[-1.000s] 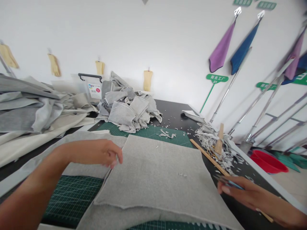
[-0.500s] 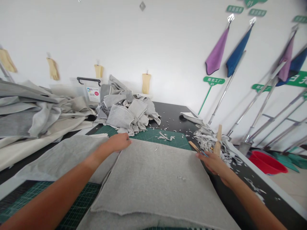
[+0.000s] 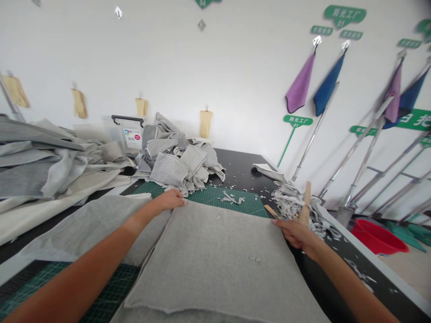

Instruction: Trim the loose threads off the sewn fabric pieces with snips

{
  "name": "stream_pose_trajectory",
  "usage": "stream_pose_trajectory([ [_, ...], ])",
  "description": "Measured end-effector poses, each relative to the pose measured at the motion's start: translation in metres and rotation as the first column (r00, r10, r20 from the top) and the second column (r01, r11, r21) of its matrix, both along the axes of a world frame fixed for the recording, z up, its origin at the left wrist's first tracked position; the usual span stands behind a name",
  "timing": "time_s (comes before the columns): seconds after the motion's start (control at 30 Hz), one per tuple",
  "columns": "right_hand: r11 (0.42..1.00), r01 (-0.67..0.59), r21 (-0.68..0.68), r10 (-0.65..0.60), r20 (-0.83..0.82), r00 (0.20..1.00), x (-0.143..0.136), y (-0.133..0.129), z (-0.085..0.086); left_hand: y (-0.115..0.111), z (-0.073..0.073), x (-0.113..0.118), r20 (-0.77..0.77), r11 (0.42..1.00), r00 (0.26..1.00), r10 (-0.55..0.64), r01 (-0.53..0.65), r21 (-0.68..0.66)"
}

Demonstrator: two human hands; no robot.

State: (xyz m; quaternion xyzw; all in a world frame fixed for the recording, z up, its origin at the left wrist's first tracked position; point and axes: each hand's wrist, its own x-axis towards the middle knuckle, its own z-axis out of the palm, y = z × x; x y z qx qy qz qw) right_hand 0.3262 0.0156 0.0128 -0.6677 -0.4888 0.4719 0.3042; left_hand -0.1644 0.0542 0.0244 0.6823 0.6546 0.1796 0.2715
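Note:
A large grey piece of fabric (image 3: 215, 260) lies spread over the green cutting mat (image 3: 245, 202), layered on more grey cloth. My left hand (image 3: 170, 199) pinches its far left corner, fingers closed. At the far right corner my right hand (image 3: 296, 233) grips the fabric edge between thumb and fingers. Small grey scraps rest on the fabric's surface. Just beyond my right hand lie a wooden stick (image 3: 306, 204) and a thin tool with a tan handle (image 3: 270, 211), partly hidden. Left of the fabric, a paler grey cloth (image 3: 87, 222) lies flat.
Crumpled grey cloth pieces (image 3: 178, 157) are heaped at the back beside a clear plastic box (image 3: 131, 134). A larger fabric pile (image 3: 57, 161) covers the left. Shredded trimmings (image 3: 292, 197) lie along the right table edge. A red basin (image 3: 379, 235) stands on the floor.
The camera view has tilted up slightly, so the scene sits a little lower. Both hands keep their hold on the fabric's far corners; the fabric looks nearly unmoved.

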Motion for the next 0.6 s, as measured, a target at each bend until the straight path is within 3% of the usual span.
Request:
stream_pose_trajectory([
  [0.13, 0.998, 0.057, 0.029, -0.054, -0.099, 0.994, -0.009, 0.002, 0.002, -0.006, 0.006, -0.002, 0.163, 0.996, 0.985, -0.062, 0.052, 0.065],
  [0.23, 0.991, 0.074, 0.116, -0.055, -0.157, 0.986, -0.011, 0.002, 0.006, -0.012, 0.019, 0.000, 0.257, 0.988, 0.961, -0.104, 0.071, 0.136],
  [0.37, 0.963, 0.091, 0.255, -0.034, -0.221, 0.975, -0.015, -0.002, 0.040, -0.016, 0.050, 0.006, 0.295, 0.950, 0.940, -0.174, 0.081, 0.303],
  [0.47, 0.907, 0.128, 0.401, -0.020, -0.263, 0.965, -0.020, -0.008, 0.085, -0.020, 0.086, 0.012, 0.180, 0.822, 0.975, -0.134, 0.008, 0.569],
  [0.53, 0.858, 0.140, 0.494, 0.022, -0.308, 0.951, -0.025, -0.012, 0.117, -0.028, 0.113, 0.020, 0.185, 0.667, 0.982, -0.035, -0.115, 0.736],
  [0.6, 0.761, 0.183, 0.622, 0.070, -0.360, 0.930, -0.029, -0.017, 0.148, -0.041, 0.140, 0.030, 0.277, 0.468, 0.960, 0.032, -0.259, 0.845],
])
